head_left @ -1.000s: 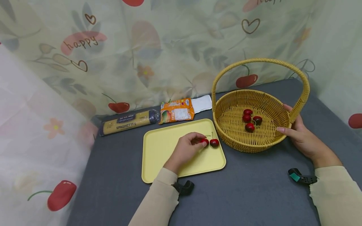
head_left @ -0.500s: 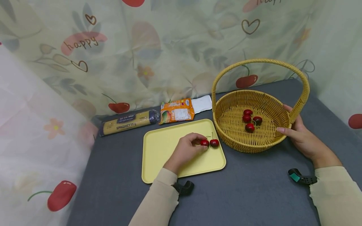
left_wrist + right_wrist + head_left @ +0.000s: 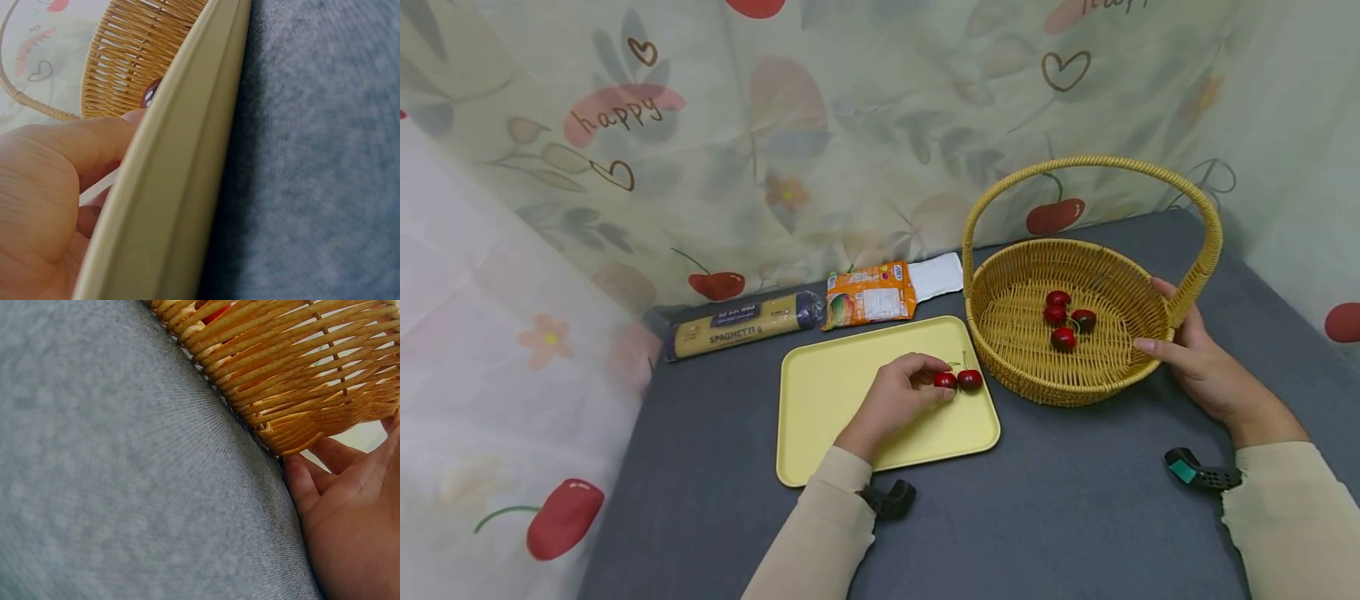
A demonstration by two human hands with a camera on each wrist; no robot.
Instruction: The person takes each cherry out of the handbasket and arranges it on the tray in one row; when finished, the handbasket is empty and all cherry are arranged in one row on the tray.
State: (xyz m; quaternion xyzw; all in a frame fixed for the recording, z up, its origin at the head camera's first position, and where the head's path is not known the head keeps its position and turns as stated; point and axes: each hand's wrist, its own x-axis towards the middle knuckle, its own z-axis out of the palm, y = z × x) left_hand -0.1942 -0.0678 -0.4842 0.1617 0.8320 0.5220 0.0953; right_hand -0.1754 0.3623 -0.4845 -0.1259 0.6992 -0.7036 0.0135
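On the yellow tray (image 3: 842, 400) two dark red cherries lie side by side near its right end. My left hand (image 3: 895, 400) pinches the nearer-left cherry (image 3: 945, 381) between thumb and fingers; the other cherry (image 3: 970, 381) sits just right of it. In the left wrist view the tray's edge (image 3: 169, 162) hides most of the fingertips. My right hand (image 3: 1213, 367) grips the right side of the wicker basket (image 3: 1052, 392), thumb over the rim and fingers outside. Several cherries (image 3: 1063, 339) lie on the basket's floor.
Behind the tray lie a spaghetti pack (image 3: 737, 325), an orange packet (image 3: 871, 294) and a white packet (image 3: 936, 277). The basket's tall arched handle (image 3: 1093, 162) rises above its bowl. A patterned cloth (image 3: 865, 125) hangs behind the grey table (image 3: 1000, 525).
My left thumb has shifted slightly lower and to the right, so more of the pinched cherry shows. The right hand and the basket have stayed in place.
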